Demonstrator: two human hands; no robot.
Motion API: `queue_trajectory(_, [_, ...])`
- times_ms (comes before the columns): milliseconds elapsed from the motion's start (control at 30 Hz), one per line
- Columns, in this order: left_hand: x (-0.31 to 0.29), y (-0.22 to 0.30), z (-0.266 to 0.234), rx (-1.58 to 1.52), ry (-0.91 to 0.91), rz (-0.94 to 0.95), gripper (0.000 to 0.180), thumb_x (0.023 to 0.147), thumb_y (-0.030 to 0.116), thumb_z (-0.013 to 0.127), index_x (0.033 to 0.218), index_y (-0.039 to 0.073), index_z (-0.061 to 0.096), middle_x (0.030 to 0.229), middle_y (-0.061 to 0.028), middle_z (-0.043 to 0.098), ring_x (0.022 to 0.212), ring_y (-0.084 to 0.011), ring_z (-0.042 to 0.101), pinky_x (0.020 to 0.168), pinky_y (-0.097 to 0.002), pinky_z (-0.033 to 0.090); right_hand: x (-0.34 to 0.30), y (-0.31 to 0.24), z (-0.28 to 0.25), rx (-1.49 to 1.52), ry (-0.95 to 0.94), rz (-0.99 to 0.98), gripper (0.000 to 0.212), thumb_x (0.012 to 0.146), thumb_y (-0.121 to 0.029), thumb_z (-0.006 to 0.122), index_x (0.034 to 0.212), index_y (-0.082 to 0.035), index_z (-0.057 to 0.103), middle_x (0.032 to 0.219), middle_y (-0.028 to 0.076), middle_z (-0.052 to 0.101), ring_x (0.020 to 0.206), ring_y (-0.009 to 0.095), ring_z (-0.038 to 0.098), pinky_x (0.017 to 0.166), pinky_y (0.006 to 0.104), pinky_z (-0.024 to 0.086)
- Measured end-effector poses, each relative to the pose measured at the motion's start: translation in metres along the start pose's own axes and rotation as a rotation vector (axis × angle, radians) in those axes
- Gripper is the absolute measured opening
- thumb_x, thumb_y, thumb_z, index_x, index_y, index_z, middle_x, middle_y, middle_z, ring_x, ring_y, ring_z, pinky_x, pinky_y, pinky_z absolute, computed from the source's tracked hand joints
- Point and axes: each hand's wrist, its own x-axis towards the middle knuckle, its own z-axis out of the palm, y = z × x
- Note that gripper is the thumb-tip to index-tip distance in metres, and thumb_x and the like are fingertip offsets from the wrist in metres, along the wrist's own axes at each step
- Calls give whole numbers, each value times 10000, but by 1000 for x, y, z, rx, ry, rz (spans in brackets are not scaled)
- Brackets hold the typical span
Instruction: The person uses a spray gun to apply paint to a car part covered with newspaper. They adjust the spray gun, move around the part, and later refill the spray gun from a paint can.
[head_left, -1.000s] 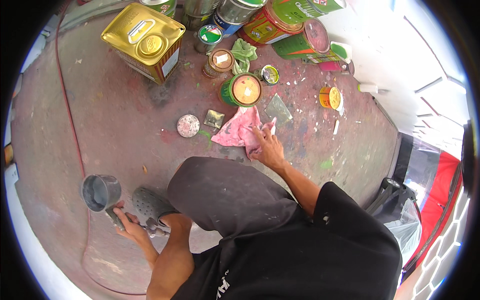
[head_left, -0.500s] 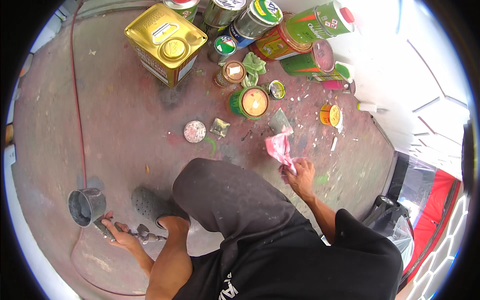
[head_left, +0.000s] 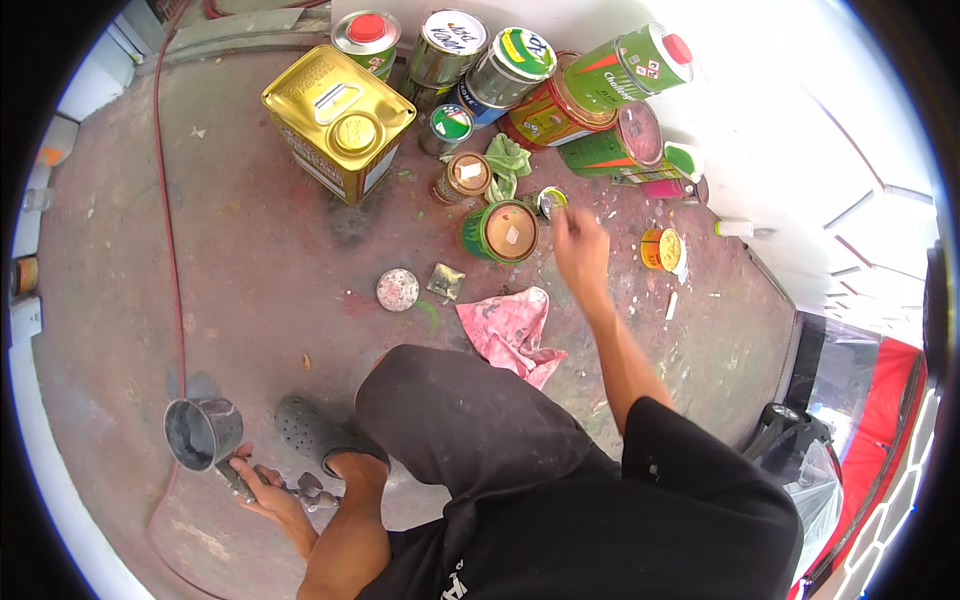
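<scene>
My left hand (head_left: 268, 495), at the lower left, is wrapped round the handle of a spray gun (head_left: 312, 492). The gun's grey metal cup (head_left: 203, 434) stands out beyond the fingers. My right hand (head_left: 582, 245) is over the floor beside a small lime-rimmed can (head_left: 551, 201), its fingers curled in. Whatever those fingers hold, if anything, is hidden. Left of this hand is a green can (head_left: 500, 232) with a tan lid. A pink cloth (head_left: 508, 332) lies crumpled on the floor beyond my knee.
Large paint tins, among them a gold square one (head_left: 340, 115), crowd the far wall. A round speckled lid (head_left: 397, 290) and a small square pad (head_left: 445, 281) lie mid-floor. An orange-yellow tub (head_left: 661, 249) stands to the right. A red hose (head_left: 166, 200) runs down the left.
The pink cloth has left my right hand and now lies on the floor. That hand has moved farther away, toward the small can. My left hand still holds the spray gun.
</scene>
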Motion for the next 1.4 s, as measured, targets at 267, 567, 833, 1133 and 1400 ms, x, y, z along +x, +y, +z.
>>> queue_trajectory(267, [-2,-32,-33,30,11,-42,356,1175,371,693,1290,47,789,906,35,665,599,-20,396,527,-244,278,159,18,146,-326,-709,-254,1345,763,-696,967,1784,-43,383,1755,328,489,1603,504,501,1344,538,389])
queue_trajectory(567, [8,22,-38,188,-3,67,362,1149,299,744,1302,-29,731,943,-44,705,873,-130,619,786,-346,537,198,58,114,-315,-400,-407,482,886,-197,791,1263,104,791,1129,367,809,1108,514,798,990,535,600])
queue_trajectory(833, [-4,19,-39,164,11,142,419,1142,330,744,1352,-31,712,918,-94,709,852,-160,635,771,-381,544,128,-59,-21,-257,-122,-278,491,1022,-262,665,1373,79,706,1127,273,776,1018,425,732,974,515,557])
queue_trajectory(1133, [16,17,-46,166,81,99,404,1125,303,759,1356,-25,716,940,-120,726,847,-177,653,768,-389,546,-24,-164,-15,157,57,-386,357,1162,-216,678,1436,12,701,1206,124,750,1077,215,681,969,377,558])
queue_trajectory(1400, [12,14,-43,12,98,117,263,1148,235,738,1233,-14,752,928,-40,697,866,-131,603,754,-356,525,34,-269,35,31,85,-698,400,1128,-140,696,1482,46,687,1334,237,736,1225,349,710,1081,447,536])
